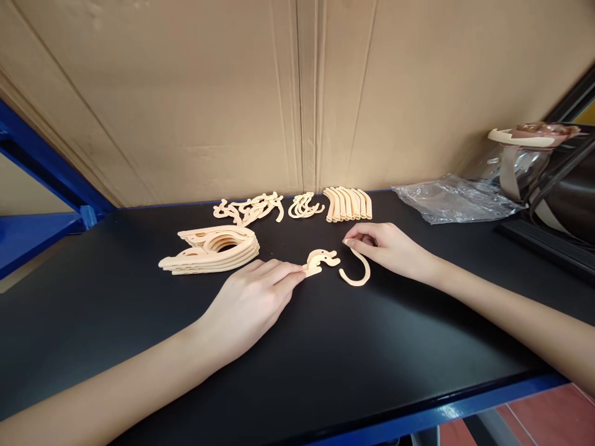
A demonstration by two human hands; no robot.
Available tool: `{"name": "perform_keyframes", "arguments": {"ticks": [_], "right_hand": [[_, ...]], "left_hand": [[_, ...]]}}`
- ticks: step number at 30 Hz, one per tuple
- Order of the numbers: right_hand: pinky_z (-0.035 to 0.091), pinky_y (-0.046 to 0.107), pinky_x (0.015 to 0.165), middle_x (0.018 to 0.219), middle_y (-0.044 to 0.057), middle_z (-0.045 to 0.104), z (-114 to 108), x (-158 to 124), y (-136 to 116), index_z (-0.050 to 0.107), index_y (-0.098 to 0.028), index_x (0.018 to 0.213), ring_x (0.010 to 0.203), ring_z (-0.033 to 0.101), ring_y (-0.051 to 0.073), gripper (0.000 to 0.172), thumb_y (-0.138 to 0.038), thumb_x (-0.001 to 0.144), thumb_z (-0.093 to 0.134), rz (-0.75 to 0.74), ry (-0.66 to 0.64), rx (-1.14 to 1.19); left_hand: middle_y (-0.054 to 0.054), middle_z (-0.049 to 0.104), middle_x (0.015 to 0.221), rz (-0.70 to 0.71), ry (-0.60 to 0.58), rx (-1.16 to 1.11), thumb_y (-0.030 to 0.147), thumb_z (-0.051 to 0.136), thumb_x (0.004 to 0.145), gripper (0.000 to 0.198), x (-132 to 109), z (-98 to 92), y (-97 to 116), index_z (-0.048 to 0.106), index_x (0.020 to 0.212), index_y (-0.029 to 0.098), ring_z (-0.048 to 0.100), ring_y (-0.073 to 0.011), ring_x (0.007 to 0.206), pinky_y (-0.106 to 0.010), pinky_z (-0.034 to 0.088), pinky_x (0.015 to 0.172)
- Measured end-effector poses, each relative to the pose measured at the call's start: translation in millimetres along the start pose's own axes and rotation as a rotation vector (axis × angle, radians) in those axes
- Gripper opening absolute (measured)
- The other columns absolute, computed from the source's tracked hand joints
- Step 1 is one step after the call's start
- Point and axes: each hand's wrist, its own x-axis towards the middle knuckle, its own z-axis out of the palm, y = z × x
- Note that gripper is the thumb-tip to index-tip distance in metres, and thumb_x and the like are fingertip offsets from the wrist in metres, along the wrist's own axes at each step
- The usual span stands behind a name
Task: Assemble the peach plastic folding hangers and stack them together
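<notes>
Your left hand [260, 297] lies low on the black counter [325, 359], fingers together, pinching the near end of a small cream looped piece [321, 259]. Your right hand [390, 248] is curled, fingertips pinching the top end of a cream hook [357, 275] that lies just right of that piece, apart from it. Behind the hands, well clear: a stack of curved hanger bodies [214, 249] at left, then a tangle of small parts [248, 209], a pile of hooks [304, 205] and a row of curved bars [348, 204] along the cardboard wall [297, 93], with a clear plastic bag [455, 198] far right.
</notes>
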Motion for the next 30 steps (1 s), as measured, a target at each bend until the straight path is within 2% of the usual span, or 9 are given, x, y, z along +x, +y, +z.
{"name": "perform_keyframes", "arguments": {"ticks": [5, 11, 15, 18, 20, 24, 30], "right_hand": [[0.035, 0.026, 0.054, 0.066, -0.002, 0.057, -0.4, -0.2, -2.0, 0.065, -0.022, 0.087, 0.060, 0.049, 0.013, 0.025, -0.041, 0.090, 0.048, -0.057, 0.000, -0.098], [0.040, 0.026, 0.057, 0.075, -0.002, 0.062, 2.8, 1.3, 1.6, 0.061, -0.023, 0.097, 0.059, 0.052, 0.013, 0.024, -0.043, 0.089, 0.050, -0.017, -0.007, -0.053], [0.043, 0.027, 0.061, 0.078, -0.001, 0.063, -3.0, 4.4, 2.2, 0.059, -0.023, 0.103, 0.062, 0.054, 0.014, 0.028, -0.046, 0.089, 0.050, 0.019, 0.063, -0.070], [0.044, 0.029, 0.067, 0.083, 0.001, 0.066, -18.0, 14.3, 3.9, 0.058, -0.023, 0.104, 0.070, 0.059, 0.016, 0.028, -0.045, 0.088, 0.050, 0.047, 0.178, -0.166], [0.043, 0.029, 0.070, 0.091, 0.003, 0.068, -31.5, 25.7, 7.3, 0.058, -0.022, 0.106, 0.077, 0.062, 0.018, 0.028, -0.042, 0.089, 0.049, 0.092, 0.218, -0.267], [0.043, 0.031, 0.070, 0.100, 0.007, 0.070, -53.4, 53.8, 21.4, 0.055, -0.021, 0.115, 0.089, 0.064, 0.024, 0.035, -0.042, 0.089, 0.047, 0.321, 0.198, -0.508], [0.046, 0.035, 0.079, 0.113, 0.014, 0.068, -53.0, 84.3, 50.2, 0.052, -0.015, 0.123, 0.099, 0.064, 0.029, 0.052, -0.051, 0.085, 0.052, 0.433, 0.128, -0.536]], "left_hand": [[-0.002, 0.072, 0.101, -0.054, 0.013, -0.026, 0.016, 0.043, 0.097, 0.026, 3.2, -0.4, -0.3, 0.066, 0.108, 0.017, 0.066, -0.0164, 0.084, -0.029, 0.051, 0.074], [-0.003, 0.068, 0.105, -0.085, 0.004, -0.040, 0.020, 0.045, 0.095, 0.022, 4.5, -0.3, 2.1, 0.063, 0.108, 0.018, 0.064, -0.0175, 0.088, -0.030, 0.050, 0.075], [-0.004, 0.065, 0.111, -0.100, 0.016, -0.089, 0.020, 0.048, 0.094, 0.022, 3.8, 0.8, 2.9, 0.060, 0.111, 0.017, 0.062, -0.0178, 0.093, -0.031, 0.050, 0.077], [-0.004, 0.064, 0.112, -0.103, 0.030, -0.123, 0.020, 0.049, 0.093, 0.022, 2.9, 1.4, 2.7, 0.059, 0.112, 0.017, 0.061, -0.0179, 0.095, -0.031, 0.049, 0.079], [-0.004, 0.064, 0.110, -0.105, 0.032, -0.138, 0.020, 0.049, 0.094, 0.022, 2.4, 1.7, 2.1, 0.059, 0.112, 0.017, 0.061, -0.0180, 0.094, -0.031, 0.049, 0.078], [-0.004, 0.064, 0.110, -0.110, 0.030, -0.159, 0.020, 0.049, 0.093, 0.021, 2.1, 1.6, 1.3, 0.059, 0.111, 0.017, 0.061, -0.0189, 0.096, -0.032, 0.049, 0.079], [-0.005, 0.064, 0.110, -0.120, 0.012, -0.183, 0.019, 0.048, 0.093, 0.022, 2.8, 0.3, 1.8, 0.059, 0.112, 0.017, 0.061, -0.0190, 0.096, -0.032, 0.049, 0.078]]}}
